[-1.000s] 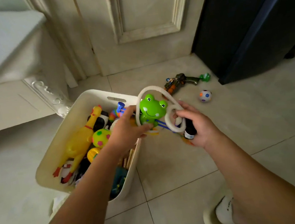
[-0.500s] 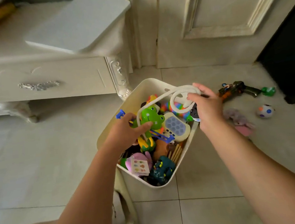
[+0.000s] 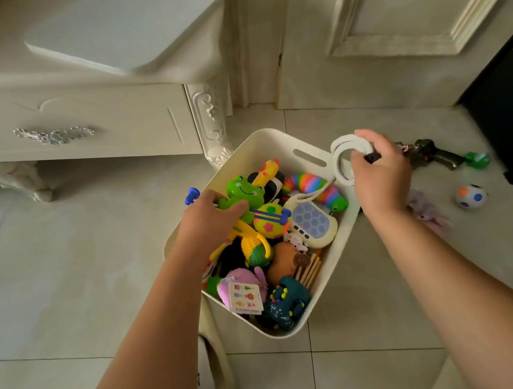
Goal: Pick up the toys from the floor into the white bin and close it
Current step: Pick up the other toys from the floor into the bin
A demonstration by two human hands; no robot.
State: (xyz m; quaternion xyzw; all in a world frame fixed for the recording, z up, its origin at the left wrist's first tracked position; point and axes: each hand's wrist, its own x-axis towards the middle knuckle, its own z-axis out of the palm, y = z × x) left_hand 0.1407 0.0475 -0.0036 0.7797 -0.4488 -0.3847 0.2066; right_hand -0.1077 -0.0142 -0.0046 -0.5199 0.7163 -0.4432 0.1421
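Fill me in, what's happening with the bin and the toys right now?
A person is packing toys into the white bin. The left hand presses a green frog toy down among the toys inside. The right hand holds a coiled white cord at the bin's rim. A toy gun, a spotted ball and a pink plush lie on the floor. No lid is on.

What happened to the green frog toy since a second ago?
The left hand carried the green frog from above the bin's edge down onto the toy pile in the white bin. The right hand followed, still gripping the coiled white cord, now over the bin's rim. The spotted ball and toy gun remain on the floor.
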